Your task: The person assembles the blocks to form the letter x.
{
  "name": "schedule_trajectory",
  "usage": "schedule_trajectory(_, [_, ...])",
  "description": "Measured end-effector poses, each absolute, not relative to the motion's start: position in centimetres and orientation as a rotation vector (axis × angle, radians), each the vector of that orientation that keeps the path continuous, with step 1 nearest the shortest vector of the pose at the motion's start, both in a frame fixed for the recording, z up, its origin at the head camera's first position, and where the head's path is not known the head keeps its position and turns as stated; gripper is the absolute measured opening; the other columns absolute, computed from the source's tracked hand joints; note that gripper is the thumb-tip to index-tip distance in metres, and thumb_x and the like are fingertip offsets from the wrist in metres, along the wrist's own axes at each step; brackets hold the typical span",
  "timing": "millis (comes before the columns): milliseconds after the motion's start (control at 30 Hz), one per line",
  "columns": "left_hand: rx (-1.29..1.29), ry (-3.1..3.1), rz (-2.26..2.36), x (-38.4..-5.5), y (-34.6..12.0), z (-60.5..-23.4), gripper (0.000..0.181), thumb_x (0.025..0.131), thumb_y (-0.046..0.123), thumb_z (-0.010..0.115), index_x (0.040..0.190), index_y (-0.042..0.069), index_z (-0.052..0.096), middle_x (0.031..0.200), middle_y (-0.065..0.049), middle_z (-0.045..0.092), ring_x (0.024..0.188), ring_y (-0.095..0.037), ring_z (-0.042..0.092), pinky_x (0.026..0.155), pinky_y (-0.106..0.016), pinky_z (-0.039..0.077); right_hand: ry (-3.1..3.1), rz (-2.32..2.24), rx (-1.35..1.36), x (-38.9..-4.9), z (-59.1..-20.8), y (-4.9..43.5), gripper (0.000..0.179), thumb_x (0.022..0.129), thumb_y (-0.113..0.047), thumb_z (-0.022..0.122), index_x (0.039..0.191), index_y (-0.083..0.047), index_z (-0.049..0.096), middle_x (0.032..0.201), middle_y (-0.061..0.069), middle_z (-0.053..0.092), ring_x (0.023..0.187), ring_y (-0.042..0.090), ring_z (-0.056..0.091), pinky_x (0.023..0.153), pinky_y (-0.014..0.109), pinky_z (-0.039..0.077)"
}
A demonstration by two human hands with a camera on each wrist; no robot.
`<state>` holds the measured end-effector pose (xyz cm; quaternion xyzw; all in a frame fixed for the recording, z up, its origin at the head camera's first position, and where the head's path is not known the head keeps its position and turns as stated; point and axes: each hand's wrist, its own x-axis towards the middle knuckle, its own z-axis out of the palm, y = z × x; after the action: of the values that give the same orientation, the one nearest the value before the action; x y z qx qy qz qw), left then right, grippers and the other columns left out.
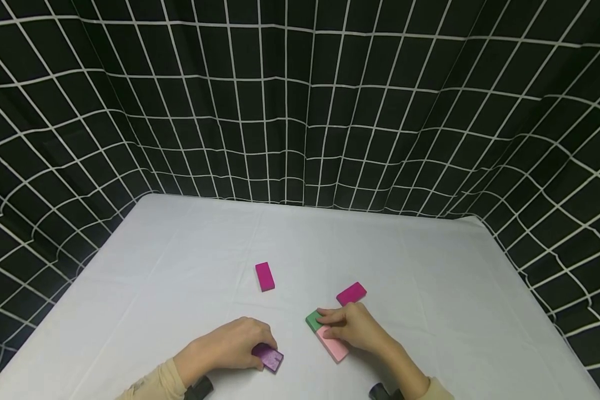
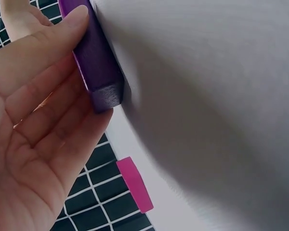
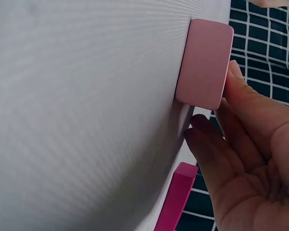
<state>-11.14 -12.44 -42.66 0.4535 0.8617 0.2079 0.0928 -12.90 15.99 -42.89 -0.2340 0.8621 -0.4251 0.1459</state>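
My left hand (image 1: pixel 237 343) grips a purple block (image 1: pixel 269 357) low over the white table, near its front. In the left wrist view the thumb lies on one face of this purple block (image 2: pixel 97 57) and the fingers are behind it. To the right, a green block (image 1: pixel 311 320) and a light pink block (image 1: pixel 335 348) lie end to end. Over them is my right hand (image 1: pixel 357 329), fingertips on the green block and thumb on the pink one. From the right wrist, the pink block (image 3: pixel 205 62) hides the green one, and the lower fingers are apart from it.
One magenta block (image 1: pixel 265 276) lies farther back, left of centre. Another magenta block (image 1: pixel 351 294) lies just beyond my right hand. The white cloth-covered table (image 1: pixel 205 250) is bounded by a black curtain (image 1: pixel 300 100) with a white grid.
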Motion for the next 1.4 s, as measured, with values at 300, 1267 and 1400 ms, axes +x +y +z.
schedule_trajectory(300, [1.336, 2.629, 0.632, -11.0, -13.2, -42.5, 0.028, 0.071, 0.018, 0.083, 0.097, 0.012, 0.075, 0.088, 0.013, 0.066, 0.078, 0.006, 0.053, 0.072, -0.015, 0.046, 2.506, -1.187, -0.65, -12.9, -42.7, 15.9, 0.029, 0.079, -0.008, 0.079, 0.106, 0.001, 0.073, 0.117, 0.013, 0.067, 0.115, 0.036, 0.059, 0.095, 0.051, 0.044])
schedule_trajectory(1267, [1.034, 2.927, 0.828, -8.9, -12.5, -42.7, 0.024, 0.063, 0.018, 0.086, 0.079, 0.007, 0.072, 0.066, 0.01, 0.06, 0.058, 0.004, 0.038, 0.052, -0.017, 0.035, 2.493, -1.182, -0.637, -13.0, -42.6, 15.8, 0.029, 0.079, -0.006, 0.078, 0.107, 0.002, 0.073, 0.118, 0.014, 0.067, 0.116, 0.036, 0.058, 0.094, 0.049, 0.046])
schedule_trajectory(1400, [0.985, 2.949, 0.836, -8.8, -12.1, -42.7, 0.026, 0.063, 0.017, 0.087, 0.081, 0.004, 0.073, 0.069, 0.004, 0.066, 0.059, 0.004, 0.042, 0.053, -0.018, 0.039, 2.495, -1.182, -0.64, -13.0, -42.6, 15.7, 0.029, 0.079, -0.005, 0.078, 0.107, 0.002, 0.073, 0.118, 0.015, 0.066, 0.116, 0.036, 0.058, 0.094, 0.049, 0.046])
